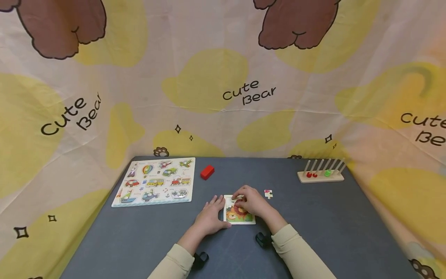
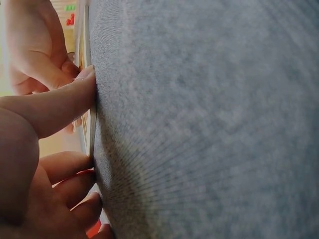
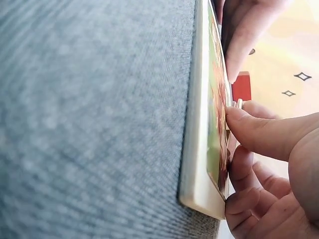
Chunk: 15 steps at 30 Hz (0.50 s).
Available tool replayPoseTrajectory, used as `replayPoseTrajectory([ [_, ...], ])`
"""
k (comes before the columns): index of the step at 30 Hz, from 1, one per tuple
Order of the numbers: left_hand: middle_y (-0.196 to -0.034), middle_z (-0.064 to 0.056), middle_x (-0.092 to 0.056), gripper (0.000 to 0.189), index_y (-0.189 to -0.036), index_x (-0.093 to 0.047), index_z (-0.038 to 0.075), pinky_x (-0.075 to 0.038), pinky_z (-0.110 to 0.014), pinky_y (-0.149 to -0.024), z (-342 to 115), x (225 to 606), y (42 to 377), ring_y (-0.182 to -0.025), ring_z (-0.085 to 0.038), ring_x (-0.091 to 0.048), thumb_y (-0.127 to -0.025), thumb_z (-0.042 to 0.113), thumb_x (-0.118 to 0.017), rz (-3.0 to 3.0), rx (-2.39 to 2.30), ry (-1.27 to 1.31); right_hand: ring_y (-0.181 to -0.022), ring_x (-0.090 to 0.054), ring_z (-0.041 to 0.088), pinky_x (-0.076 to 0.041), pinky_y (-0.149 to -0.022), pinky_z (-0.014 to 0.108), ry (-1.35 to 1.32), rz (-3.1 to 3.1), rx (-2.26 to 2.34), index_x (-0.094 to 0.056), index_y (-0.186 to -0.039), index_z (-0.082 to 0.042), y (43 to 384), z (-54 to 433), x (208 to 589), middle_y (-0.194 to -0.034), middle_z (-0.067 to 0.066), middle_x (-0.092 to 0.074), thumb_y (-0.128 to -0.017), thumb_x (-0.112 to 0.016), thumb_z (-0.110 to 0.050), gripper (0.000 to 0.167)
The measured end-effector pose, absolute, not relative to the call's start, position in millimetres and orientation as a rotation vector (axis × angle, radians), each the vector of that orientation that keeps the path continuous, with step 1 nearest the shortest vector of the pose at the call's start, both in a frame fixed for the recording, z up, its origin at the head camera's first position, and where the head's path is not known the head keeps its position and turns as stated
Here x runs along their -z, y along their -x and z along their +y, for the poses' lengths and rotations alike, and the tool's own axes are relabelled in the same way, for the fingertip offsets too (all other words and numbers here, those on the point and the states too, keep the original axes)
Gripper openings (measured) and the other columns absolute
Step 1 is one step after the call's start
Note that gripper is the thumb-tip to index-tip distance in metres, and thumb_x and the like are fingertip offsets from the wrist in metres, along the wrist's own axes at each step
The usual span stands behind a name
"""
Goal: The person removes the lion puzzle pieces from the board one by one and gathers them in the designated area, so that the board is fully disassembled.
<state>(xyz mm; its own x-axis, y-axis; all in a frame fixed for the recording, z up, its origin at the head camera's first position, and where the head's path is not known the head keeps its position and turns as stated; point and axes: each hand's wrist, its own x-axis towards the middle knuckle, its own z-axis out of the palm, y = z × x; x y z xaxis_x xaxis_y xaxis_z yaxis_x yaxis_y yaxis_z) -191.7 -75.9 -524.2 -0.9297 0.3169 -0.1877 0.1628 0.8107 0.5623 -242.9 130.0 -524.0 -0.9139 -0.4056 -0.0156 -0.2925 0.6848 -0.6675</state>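
A small framed jigsaw puzzle (image 1: 240,219) with a lion picture lies flat at the middle of the table. At its left side my left hand (image 1: 210,217) rests with fingers extended, the thumb touching the lower left corner. Over the upper part of the picture, my right hand (image 1: 253,200) pinches a puzzle piece (image 3: 239,104) between thumb and fingers; most of that piece is hidden. The right wrist view shows the frame's pale edge (image 3: 202,149) from the side. One loose puzzle piece (image 1: 268,194), white and pink, lies just beyond the right hand.
A board of vehicle pictures (image 1: 156,182) lies at the back left, with a red block (image 1: 207,172) to its right. At the back right stands a wooden peg rack (image 1: 320,177) with red and green beads. Patterned cloth (image 1: 223,97) hangs behind the table (image 1: 331,232).
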Motion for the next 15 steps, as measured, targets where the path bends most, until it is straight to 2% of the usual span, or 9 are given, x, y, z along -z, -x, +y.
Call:
replayPoseTrajectory([
  [9, -0.165, -0.010, -0.032, 0.091, -0.153, -0.043, 0.008, -0.022, -0.059, -0.122, -76.7, 522.9, 190.7, -0.155, -0.034, -0.020, -0.079, 0.038, -0.085, 2.723, -0.825, -0.363, -0.080, -0.053, 0.014, -0.049, -0.072, 0.029, 0.603, 2.718, 1.073, -0.078, -0.111, -0.019, 242.0, 131.8, 524.4, -0.102, 0.001, -0.066, -0.089, -0.077, -0.011, 0.023],
  [12, -0.165, -0.009, -0.032, 0.091, -0.154, -0.043, 0.009, -0.022, -0.059, -0.122, -76.3, 522.9, 190.4, -0.155, -0.034, -0.020, -0.079, 0.038, -0.085, 2.722, -0.822, -0.360, -0.077, -0.053, 0.014, -0.048, -0.066, 0.026, 0.579, 2.710, 1.101, -0.075, -0.116, -0.015, 242.0, 131.9, 523.7, -0.101, 0.002, -0.066, -0.088, -0.078, -0.010, 0.029],
  [15, -0.164, -0.011, -0.033, 0.091, -0.153, -0.043, 0.007, -0.023, -0.061, -0.121, -75.9, 522.7, 190.1, -0.155, -0.035, -0.021, -0.079, 0.038, -0.085, 2.727, -0.826, -0.372, -0.075, -0.052, 0.014, -0.047, -0.064, 0.026, 0.551, 2.713, 1.118, -0.075, -0.115, -0.012, 242.6, 132.1, 523.5, -0.098, 0.002, -0.065, -0.087, -0.079, -0.009, 0.029],
])
